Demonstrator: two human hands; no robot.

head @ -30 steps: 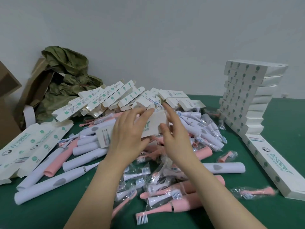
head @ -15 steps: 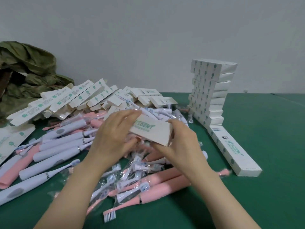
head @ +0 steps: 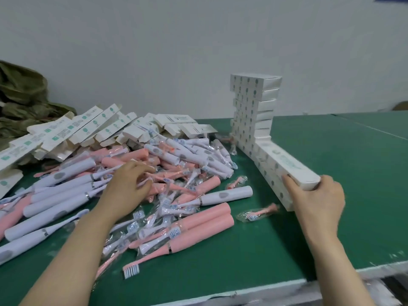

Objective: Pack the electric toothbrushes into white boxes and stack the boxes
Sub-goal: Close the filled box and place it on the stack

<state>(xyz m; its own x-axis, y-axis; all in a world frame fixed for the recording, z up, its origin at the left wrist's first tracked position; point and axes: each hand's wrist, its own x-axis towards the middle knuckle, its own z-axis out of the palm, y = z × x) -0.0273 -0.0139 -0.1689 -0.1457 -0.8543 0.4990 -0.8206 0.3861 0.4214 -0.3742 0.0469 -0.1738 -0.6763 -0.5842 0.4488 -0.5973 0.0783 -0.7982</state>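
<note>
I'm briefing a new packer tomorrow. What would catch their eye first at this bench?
A heap of pink and white toothbrushes sprawls left on the green table, under the left hand. At right rises a tall stack of white boxes; the right hand grips a box lying at its foot.

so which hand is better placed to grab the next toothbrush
Left. The left hand is over the toothbrush pile; the right hand grips the white box beside the stack of boxes.

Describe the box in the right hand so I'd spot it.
Right of the toothbrush pile stands a tall stack of white boxes. Two long boxes lie in front of it; yours is the upper one, its near end gripped by the right hand.
</note>
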